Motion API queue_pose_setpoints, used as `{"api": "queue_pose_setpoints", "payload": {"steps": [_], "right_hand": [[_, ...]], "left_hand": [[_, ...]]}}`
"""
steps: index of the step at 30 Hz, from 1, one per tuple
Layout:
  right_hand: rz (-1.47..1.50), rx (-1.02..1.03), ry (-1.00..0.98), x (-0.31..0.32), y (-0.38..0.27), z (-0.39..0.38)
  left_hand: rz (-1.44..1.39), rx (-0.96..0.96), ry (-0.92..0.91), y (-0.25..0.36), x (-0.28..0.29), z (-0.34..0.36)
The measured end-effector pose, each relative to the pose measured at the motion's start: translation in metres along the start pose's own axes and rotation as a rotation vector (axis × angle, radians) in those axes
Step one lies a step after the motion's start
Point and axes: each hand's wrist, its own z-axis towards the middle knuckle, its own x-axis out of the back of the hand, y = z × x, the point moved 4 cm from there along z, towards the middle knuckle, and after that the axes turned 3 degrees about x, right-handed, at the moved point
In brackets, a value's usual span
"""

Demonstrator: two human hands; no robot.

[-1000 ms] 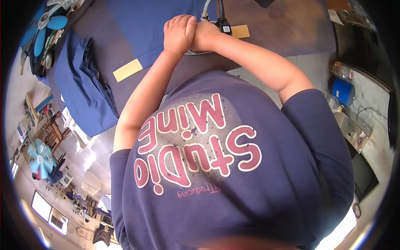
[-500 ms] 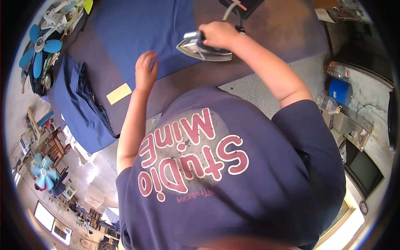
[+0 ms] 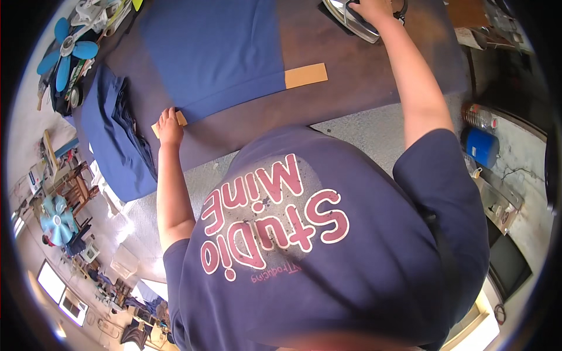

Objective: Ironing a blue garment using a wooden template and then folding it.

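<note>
My right hand (image 3: 373, 9) grips the handle of a clothes iron (image 3: 355, 22), cut off by the upper edge of the view. The iron stands at the dark pad on the table's far right. At the near left corner of a blue cloth panel (image 3: 216, 52), my left hand (image 3: 170, 127) has its fingers closed over a tan strip (image 3: 181, 119). Another tan strip end (image 3: 307, 76) sticks out at the panel's right near corner. Whether both ends belong to one piece is hidden by the cloth. A straight folded band runs along the panel's near edge.
The brown-covered table (image 3: 363, 70) carries a folded navy garment (image 3: 114, 140) on the left. Beyond it stands a blue-bladed fan (image 3: 67, 47) among clutter. A blue container (image 3: 481, 146) and clear plastic bottles are on the right. The iron's cord (image 3: 403, 11) lies beside my right hand.
My right hand has carried the iron off the cloth, away to the far right. My left hand has come down and left onto the tan strip. The right-hand strip end now shows.
</note>
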Motion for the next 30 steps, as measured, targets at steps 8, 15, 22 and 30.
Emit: {"api": "queue_pose_setpoints", "payload": {"steps": [8,15,22,30], "right_hand": [[0.404,0.406,-0.423,-0.073,-0.123,-0.126],[0.449,0.361,-0.327,-0.056,-0.139,-0.156],[0.269,0.463,0.132,-0.058,-0.146,-0.141],[0.836,0.16,-0.484,-0.034,-0.136,-0.123]], "left_hand": [[-0.019,-0.147,0.101,-0.005,0.016,-0.007],[-0.261,-0.169,0.396,-0.014,0.001,-0.053],[-0.262,-0.175,0.558,-0.028,0.001,-0.042],[-0.772,-0.068,0.089,-0.078,0.053,-0.036]]}}
